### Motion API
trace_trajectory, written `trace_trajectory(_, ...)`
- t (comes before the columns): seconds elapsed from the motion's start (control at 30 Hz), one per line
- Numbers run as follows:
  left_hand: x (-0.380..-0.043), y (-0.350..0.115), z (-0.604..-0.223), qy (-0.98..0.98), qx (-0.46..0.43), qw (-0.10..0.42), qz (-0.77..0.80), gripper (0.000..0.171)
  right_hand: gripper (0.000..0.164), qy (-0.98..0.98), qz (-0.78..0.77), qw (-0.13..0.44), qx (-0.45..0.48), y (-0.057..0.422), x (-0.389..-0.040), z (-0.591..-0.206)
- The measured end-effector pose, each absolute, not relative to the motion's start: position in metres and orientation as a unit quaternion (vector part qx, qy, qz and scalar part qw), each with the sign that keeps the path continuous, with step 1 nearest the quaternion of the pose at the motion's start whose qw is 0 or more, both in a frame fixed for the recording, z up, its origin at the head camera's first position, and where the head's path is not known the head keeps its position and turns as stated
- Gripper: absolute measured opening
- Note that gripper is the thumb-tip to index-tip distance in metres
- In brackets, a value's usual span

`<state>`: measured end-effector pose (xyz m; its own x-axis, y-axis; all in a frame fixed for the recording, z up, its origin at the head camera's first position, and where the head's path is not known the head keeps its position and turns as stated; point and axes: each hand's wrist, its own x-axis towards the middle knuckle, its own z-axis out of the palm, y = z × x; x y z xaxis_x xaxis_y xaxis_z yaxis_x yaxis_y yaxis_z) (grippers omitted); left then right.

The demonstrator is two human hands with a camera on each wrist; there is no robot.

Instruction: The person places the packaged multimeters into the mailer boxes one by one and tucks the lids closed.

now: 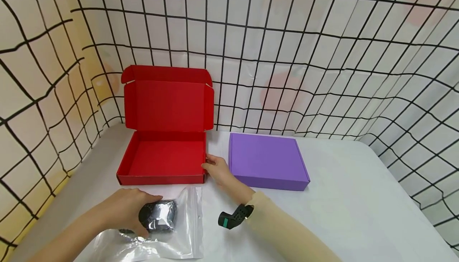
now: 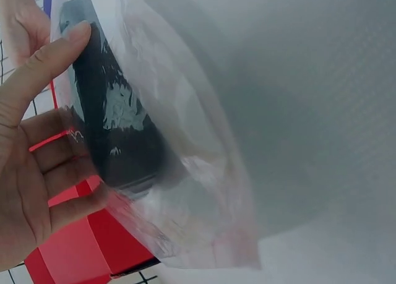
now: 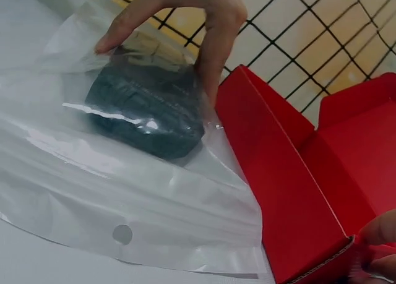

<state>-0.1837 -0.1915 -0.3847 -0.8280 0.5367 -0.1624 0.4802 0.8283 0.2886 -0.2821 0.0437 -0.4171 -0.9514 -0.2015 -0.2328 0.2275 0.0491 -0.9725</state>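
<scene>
My left hand (image 1: pixel 123 210) grips a dark, rounded block-like object (image 2: pixel 114 111) through a clear plastic zip bag (image 1: pixel 186 234), thumb on one side and fingers on the other. What the dark object is, the glare on the plastic hides. The bag's seal strip and round hang hole show in the right wrist view. Just beyond the bag stands a red cardboard box (image 1: pixel 161 158), lid raised and its inside bare. At the near right corner of this box, my right hand (image 1: pixel 220 172) pinches the side wall; only some of its fingers (image 3: pixel 380 231) appear in the right wrist view.
A closed purple box (image 1: pixel 267 158) lies to the right of the red one, close beside my right hand. Behind and at both sides stands a black wire grid (image 1: pixel 251 61) over pale sheeting. Everything rests on a white table (image 1: pixel 344 198).
</scene>
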Motion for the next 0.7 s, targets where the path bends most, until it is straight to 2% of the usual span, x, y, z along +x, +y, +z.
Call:
trace_trajectory(0.2, -0.187, -0.189, -0.386, 0.947, 0.278, 0.114, 0.11, 0.074, 0.05, 0.686, -0.702, 0.19, 0.027, 0.046, -0.283, -0.416)
trace_trajectory(0.43, -0.186, -0.187, -0.392, 0.947, 0.3, 0.077, 0.084, 0.064, 0.05, 0.687, -0.699, 0.197, 0.027, 0.047, -0.283, -0.418)
trace_trajectory(0.7, -0.187, -0.19, -0.397, 0.946, 0.309, 0.042, 0.084, 0.063, 0.05, 0.676, -0.709, 0.202, 0.014, 0.049, -0.284, -0.421)
